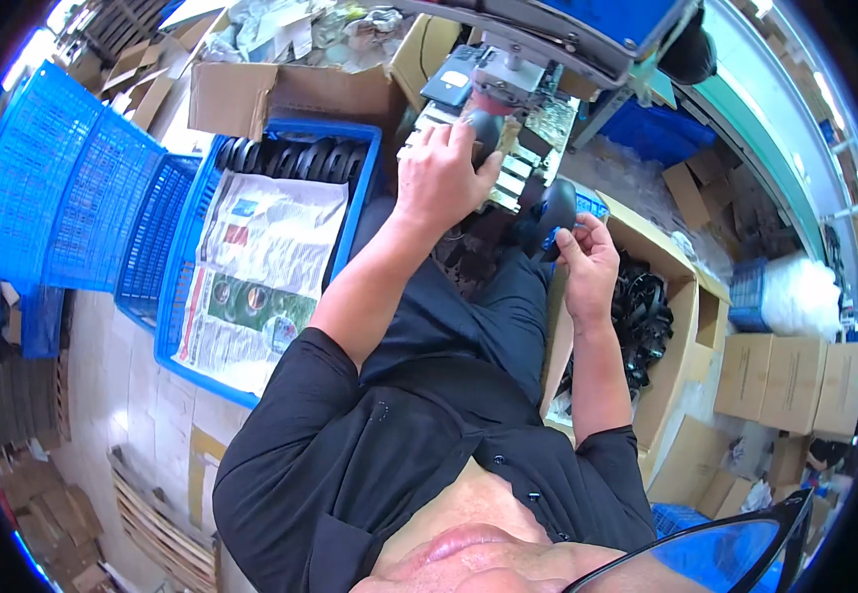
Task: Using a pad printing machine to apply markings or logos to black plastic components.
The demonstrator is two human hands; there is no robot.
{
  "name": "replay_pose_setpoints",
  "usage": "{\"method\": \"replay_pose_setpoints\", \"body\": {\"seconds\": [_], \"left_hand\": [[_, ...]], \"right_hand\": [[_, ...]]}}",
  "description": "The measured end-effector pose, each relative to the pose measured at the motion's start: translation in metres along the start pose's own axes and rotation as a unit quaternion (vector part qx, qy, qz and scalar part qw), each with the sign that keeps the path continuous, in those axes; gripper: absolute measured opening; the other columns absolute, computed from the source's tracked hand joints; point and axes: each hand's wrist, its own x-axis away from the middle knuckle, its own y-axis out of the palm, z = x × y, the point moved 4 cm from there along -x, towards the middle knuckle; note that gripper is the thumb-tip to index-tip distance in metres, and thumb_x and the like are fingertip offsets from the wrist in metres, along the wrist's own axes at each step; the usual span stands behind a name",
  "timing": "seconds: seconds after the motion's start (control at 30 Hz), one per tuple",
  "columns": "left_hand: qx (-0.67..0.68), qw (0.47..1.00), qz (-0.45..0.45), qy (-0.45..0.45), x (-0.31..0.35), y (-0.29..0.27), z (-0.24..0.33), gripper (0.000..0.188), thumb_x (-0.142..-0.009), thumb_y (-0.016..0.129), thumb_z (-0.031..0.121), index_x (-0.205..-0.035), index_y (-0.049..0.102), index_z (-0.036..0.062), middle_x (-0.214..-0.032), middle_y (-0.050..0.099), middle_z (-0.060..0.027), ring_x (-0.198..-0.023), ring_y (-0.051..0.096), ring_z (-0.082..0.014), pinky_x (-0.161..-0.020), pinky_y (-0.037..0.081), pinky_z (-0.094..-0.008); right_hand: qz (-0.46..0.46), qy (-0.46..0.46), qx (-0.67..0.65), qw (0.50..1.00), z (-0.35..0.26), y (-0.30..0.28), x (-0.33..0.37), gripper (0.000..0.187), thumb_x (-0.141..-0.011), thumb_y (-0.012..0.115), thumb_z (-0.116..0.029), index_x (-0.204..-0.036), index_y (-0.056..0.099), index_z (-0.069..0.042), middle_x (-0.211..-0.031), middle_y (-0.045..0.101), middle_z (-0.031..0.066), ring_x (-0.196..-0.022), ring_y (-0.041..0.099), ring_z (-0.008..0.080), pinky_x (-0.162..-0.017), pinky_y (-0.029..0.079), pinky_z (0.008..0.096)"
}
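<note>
My left hand [444, 178] reaches into the bench machine [513, 74], below its metal head. Its fingers are bent around a dark rounded part [486, 128], which lies beside a pinkish piece of the machine; the palm side is hidden. My right hand [589, 262] pinches a black curved part [556, 208] with a small bright blue piece at its lower end. That part is held just right of the machine, above my knee.
To the left stands a blue crate [167, 321], where newspaper [266, 232] lies beside a row of black round parts [296, 158]. An open carton [681, 326] of black parts [642, 316] is by my right forearm. Blue baskets [73, 188] and stacked cartons [770, 381] stand farther out.
</note>
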Motion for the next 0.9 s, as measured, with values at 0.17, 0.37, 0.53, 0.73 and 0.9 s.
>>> {"method": "replay_pose_setpoints", "body": {"seconds": [0.17,0.37,0.53,0.73,0.9], "left_hand": [[0.005,1.000,-0.006,-0.009,0.019,-0.011,-0.010,0.030,-0.084,0.085,0.028,-0.090,0.067,0.0041,-0.091,0.070,-0.0159,-0.087,0.070,-0.0376,-0.077,0.058,-0.0481],[-0.011,0.999,-0.038,0.023,0.001,-0.010,0.001,0.040,-0.085,0.086,0.036,-0.094,0.064,0.0042,-0.097,0.069,-0.0163,-0.088,0.072,-0.0359,-0.070,0.060,-0.0464],[-0.009,0.999,-0.038,-0.003,-0.010,0.004,-0.005,0.038,-0.082,0.085,0.033,-0.096,0.065,0.0039,-0.095,0.068,-0.0148,-0.090,0.070,-0.0371,-0.077,0.057,-0.0481],[0.028,0.999,-0.004,-0.030,-0.008,0.001,-0.004,0.035,-0.078,0.087,0.026,-0.093,0.066,0.0038,-0.089,0.069,-0.0156,-0.087,0.070,-0.0373,-0.078,0.056,-0.0482],[0.031,0.998,0.018,-0.056,-0.006,-0.022,-0.006,0.034,-0.078,0.087,0.024,-0.095,0.068,0.0015,-0.092,0.071,-0.0177,-0.090,0.070,-0.0388,-0.081,0.057,-0.0470]], "right_hand": [[-0.031,0.010,-0.092,0.995,-0.019,0.045,-0.032,0.042,-0.097,0.081,-0.008,-0.133,0.063,0.002,-0.098,0.068,-0.0003,-0.082,0.061,0.0066,-0.067,0.049,0.0230],[0.018,-0.010,-0.143,0.989,-0.017,0.050,-0.045,0.038,-0.097,0.082,-0.011,-0.130,0.065,-0.004,-0.097,0.071,-0.0010,-0.073,0.059,0.0041,-0.062,0.048,0.0202],[0.027,-0.008,-0.153,0.988,-0.017,0.056,-0.040,0.037,-0.097,0.082,-0.009,-0.130,0.065,-0.004,-0.095,0.070,-0.0019,-0.076,0.061,0.0045,-0.062,0.049,0.0200],[0.011,-0.003,-0.175,0.985,-0.020,0.065,-0.047,0.040,-0.097,0.082,-0.010,-0.131,0.062,-0.003,-0.098,0.072,-0.0006,-0.079,0.063,0.0051,-0.063,0.050,0.0206],[-0.013,0.004,-0.181,0.983,-0.023,0.086,-0.056,0.041,-0.095,0.084,-0.011,-0.129,0.063,-0.001,-0.096,0.071,0.0004,-0.080,0.062,0.0057,-0.062,0.049,0.0216]]}}
